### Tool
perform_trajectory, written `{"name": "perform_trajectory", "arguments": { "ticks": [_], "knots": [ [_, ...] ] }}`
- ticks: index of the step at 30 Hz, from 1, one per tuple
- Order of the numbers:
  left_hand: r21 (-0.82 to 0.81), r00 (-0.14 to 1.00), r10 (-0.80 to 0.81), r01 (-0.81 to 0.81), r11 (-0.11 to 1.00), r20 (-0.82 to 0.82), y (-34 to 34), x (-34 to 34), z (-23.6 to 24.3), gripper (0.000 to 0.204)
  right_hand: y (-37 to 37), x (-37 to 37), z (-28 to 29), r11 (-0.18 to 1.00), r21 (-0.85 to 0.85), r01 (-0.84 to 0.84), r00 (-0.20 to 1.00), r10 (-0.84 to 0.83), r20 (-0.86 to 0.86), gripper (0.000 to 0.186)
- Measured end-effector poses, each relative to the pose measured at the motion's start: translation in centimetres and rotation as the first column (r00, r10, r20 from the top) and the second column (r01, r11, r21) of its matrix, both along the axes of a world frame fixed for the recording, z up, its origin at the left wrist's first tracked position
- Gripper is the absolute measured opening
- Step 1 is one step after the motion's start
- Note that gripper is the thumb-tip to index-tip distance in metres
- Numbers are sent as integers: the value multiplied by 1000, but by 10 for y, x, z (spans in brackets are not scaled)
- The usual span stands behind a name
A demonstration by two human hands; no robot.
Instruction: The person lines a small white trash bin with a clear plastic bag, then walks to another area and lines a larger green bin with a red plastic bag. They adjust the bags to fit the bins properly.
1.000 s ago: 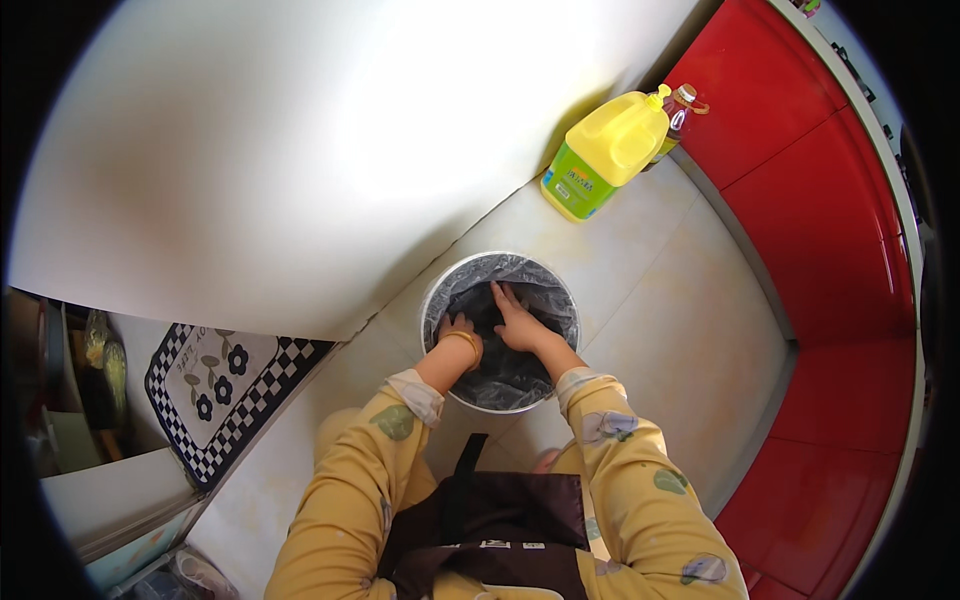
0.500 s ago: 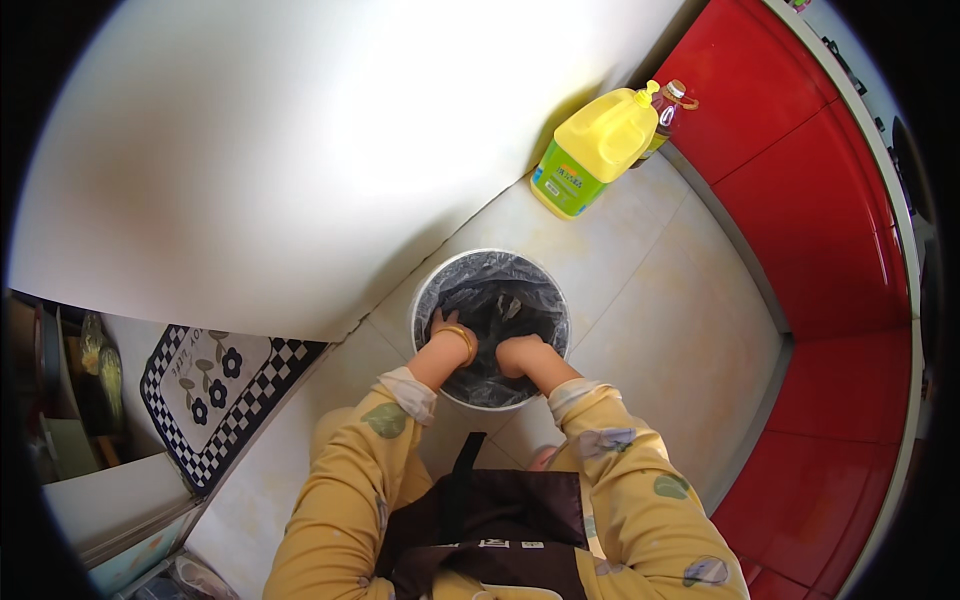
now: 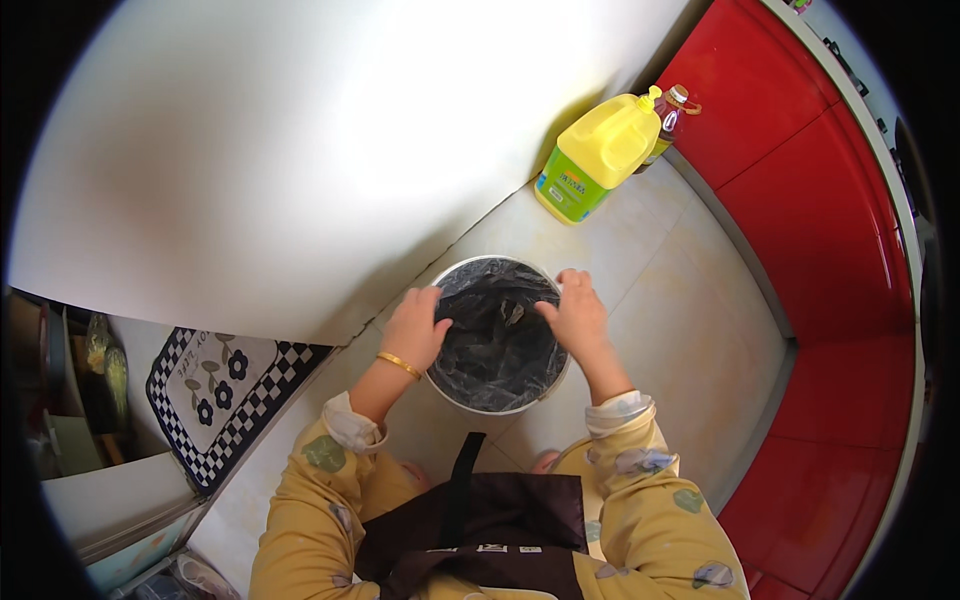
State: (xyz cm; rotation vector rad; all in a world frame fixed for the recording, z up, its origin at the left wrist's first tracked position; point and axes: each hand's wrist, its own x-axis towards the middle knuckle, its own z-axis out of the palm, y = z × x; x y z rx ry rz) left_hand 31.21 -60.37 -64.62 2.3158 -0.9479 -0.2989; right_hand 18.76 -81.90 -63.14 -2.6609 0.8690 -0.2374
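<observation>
A round trash can (image 3: 463, 403) with a pale rim stands on the floor between my feet. Its black plastic liner (image 3: 495, 350) is crumpled and spread along the inner wall. My left hand (image 3: 415, 325) grips the left side of the rim, thumb over the inside and fingers along the outer edge. On the opposite side my right hand (image 3: 580, 318) holds the rim in the same way, its thumb over the liner. The fingers' undersides are hidden. A gold-coloured bracelet (image 3: 399, 364) circles my left wrist.
A yellow jug (image 3: 605, 140) with a pump top and a dark bottle (image 3: 668, 125) stand against the white panel (image 3: 300, 150). Red cabinets (image 3: 810, 220) line the right side. At the left lies a checkered floor mat (image 3: 225, 390) near shelves (image 3: 70, 400).
Both hands have come up out of the can and moved apart to opposite sides of its rim. The liner's inside is now in fuller view.
</observation>
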Motion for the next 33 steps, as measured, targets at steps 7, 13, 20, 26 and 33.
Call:
{"name": "perform_trajectory", "arguments": {
  "ticks": [7, 13, 20, 26, 33],
  "knots": [
    [319, 959, 130, -44, 947, -253, 18, 8, -30, 45, -41, 0, -39, 962, 275, 4, 892, 121, -436, 32],
    [-67, 960, 138, -158, 985, -243, 8, 25, -53, 52, -59, 4, -53, 979, 202, 0, 975, 45, -218, 26],
    [-496, 776, -73, -326, 805, -627, -15, 38, -68, 59, -59, 20, -42, 799, 496, 340, 939, -265, -217, 21],
    [-486, 746, -176, -219, 846, -643, -22, 31, -66, 60, -53, 19, -37, 667, 653, 359, 924, -355, -145, 19],
    [-347, 837, -3, -223, 911, -547, -23, 32, -66, 55, -59, 18, -28, 840, 408, 357, 921, -245, -303, 28]
  ]
}}
